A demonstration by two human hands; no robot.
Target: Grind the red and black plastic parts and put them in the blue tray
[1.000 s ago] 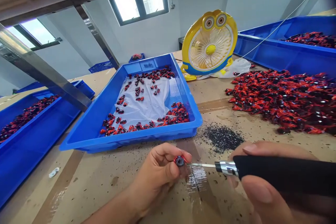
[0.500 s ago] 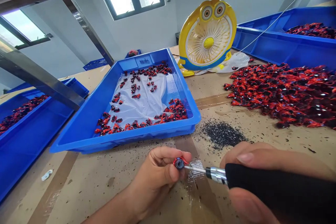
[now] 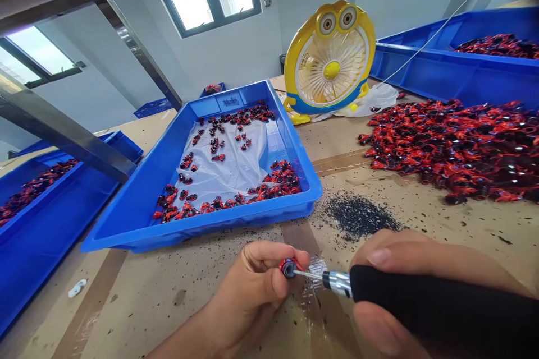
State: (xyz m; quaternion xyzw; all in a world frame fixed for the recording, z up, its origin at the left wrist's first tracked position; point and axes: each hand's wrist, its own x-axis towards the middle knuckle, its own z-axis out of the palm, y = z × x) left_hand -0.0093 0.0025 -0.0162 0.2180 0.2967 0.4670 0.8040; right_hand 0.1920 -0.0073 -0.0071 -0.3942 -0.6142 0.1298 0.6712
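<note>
Between the thumb and fingers of my left hand (image 3: 256, 286) is a small red and black hollow part (image 3: 288, 268), its round opening turned toward the right. My right hand (image 3: 404, 269) is wrapped around a black-handled tool (image 3: 379, 286) with a silver collar and a thin metal tip. The tip reaches the rim of the part's opening; how far inside it goes, I cannot tell. Just in front of my hands, a blue tray (image 3: 202, 233) lined with clear plastic holds many similar red and black parts.
A large pile of red and black parts (image 3: 455, 151) lies on the right. Black shavings (image 3: 357, 216) are heaped before it. A yellow fan (image 3: 332, 70) stands behind the tray. Other blue bins (image 3: 446, 73) flank the table, and a metal post (image 3: 67, 129) slants across the left. A small white piece (image 3: 77, 288) lies left.
My right hand and the tool have shifted slightly left, toward the part. The part's opening is turned a little more toward the camera. My left hand keeps its grip.
</note>
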